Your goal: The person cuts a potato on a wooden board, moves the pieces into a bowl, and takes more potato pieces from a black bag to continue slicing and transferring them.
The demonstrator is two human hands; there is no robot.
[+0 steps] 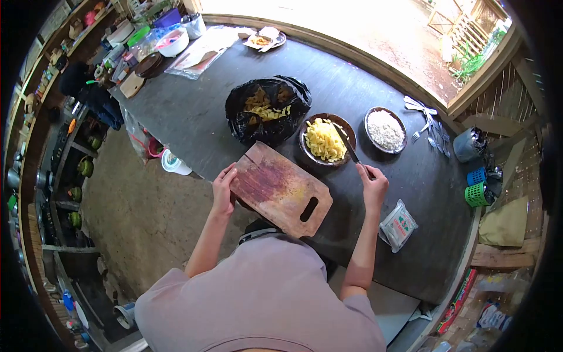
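Observation:
My left hand (224, 189) grips the left edge of a wooden cutting board (275, 188), which has a dark reddish stain and a slot handle at its lower right. In my right hand (373, 186) is a knife (349, 148), fingers wrapped round its handle. Its blade reaches over a brown bowl (304, 151) filled with yellow cut pieces (324, 139). Left of that bowl, a black plastic bag (237, 111) stands open with more yellow pieces (267, 108) inside. A bowl of white grainy food (385, 129) sits to the right.
A white-and-green packet (399, 226) lies on the dark table (193, 126) by my right forearm. Forks and spoons (433, 126) lie at the right, near baskets (478, 193). A plate with food (265, 40) and basins (173, 43) stand at the far side. Another person (91, 91) is at the left.

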